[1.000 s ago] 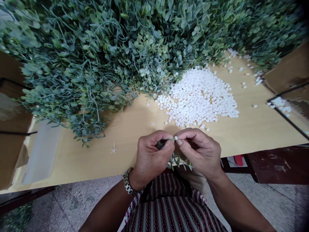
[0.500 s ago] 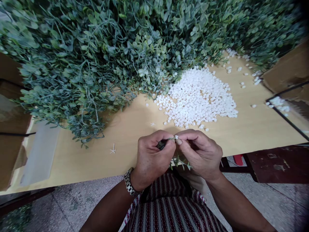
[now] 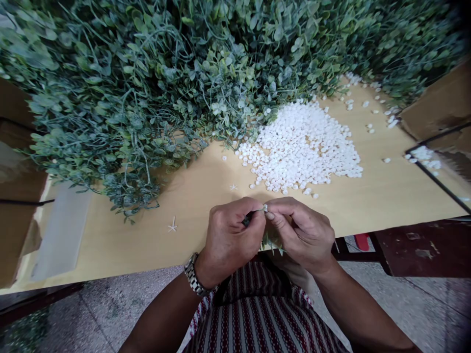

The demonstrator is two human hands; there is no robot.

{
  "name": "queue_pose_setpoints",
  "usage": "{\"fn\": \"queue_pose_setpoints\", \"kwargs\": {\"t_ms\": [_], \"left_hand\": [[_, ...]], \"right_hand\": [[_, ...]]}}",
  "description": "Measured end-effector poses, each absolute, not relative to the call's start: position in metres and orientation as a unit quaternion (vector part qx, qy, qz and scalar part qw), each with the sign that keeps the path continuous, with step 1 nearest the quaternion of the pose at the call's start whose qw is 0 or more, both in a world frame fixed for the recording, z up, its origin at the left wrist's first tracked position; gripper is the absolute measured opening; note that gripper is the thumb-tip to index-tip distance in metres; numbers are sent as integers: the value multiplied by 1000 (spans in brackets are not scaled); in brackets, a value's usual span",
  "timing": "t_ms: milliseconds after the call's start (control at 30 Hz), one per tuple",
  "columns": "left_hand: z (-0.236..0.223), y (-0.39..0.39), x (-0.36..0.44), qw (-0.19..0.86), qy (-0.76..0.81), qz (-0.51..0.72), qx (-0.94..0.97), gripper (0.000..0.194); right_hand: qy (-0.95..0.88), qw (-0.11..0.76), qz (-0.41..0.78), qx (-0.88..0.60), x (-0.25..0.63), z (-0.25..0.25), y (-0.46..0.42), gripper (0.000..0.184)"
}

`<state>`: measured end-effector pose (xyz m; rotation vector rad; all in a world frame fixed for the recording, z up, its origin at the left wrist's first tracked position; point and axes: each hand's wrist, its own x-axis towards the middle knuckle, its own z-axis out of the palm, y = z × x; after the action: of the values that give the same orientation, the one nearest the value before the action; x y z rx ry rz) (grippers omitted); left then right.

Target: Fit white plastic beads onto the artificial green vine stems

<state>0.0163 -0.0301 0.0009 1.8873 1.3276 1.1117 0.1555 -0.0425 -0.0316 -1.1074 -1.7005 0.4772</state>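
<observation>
My left hand [image 3: 233, 228], a metal watch on its wrist, is closed on a green artificial leaf sprig [image 3: 270, 241] whose leaves hang below and between my hands. The sprig's stem end pokes out at the left thumb and index finger. Against that end, my right hand [image 3: 303, 228] pinches a small white plastic piece [image 3: 265, 208] between thumb and index fingertip. The fingertips of both hands almost meet, so most of the stem is hidden. Just beyond them lies a heap of small white plastic pieces [image 3: 301, 147] on the table [image 3: 198, 196].
A thick mass of artificial greenery [image 3: 176, 73] fills the far side of the table. Two white star-shaped bits [image 3: 172, 225] lie left of my hands. Cardboard boxes [image 3: 437, 103] stand at both sides, and a translucent strip [image 3: 61, 235] lies near the left one.
Both hands have shifted slightly left, still held together. The white piece now sits closer to my left fingertips, and the hanging leaves show less.
</observation>
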Motion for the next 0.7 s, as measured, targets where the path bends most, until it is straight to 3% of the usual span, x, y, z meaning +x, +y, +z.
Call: {"fn": "queue_pose_setpoints", "kwargs": {"t_ms": [100,367,500,700], "left_hand": [[-1,-29,17,326,492,430,683,19],[1,-17,4,576,493,479,443,4],[5,-14,6,587,485,507,404,5],[1,-13,8,528,497,514,459,12]], "right_hand": [[-700,509,196,-461,154,-32,-42,19],[-614,591,333,-403,171,-23,-35,24],[-703,500,354,-360,181,-21,-36,38],[-718,492,302,-389,178,-25,-37,15]]}}
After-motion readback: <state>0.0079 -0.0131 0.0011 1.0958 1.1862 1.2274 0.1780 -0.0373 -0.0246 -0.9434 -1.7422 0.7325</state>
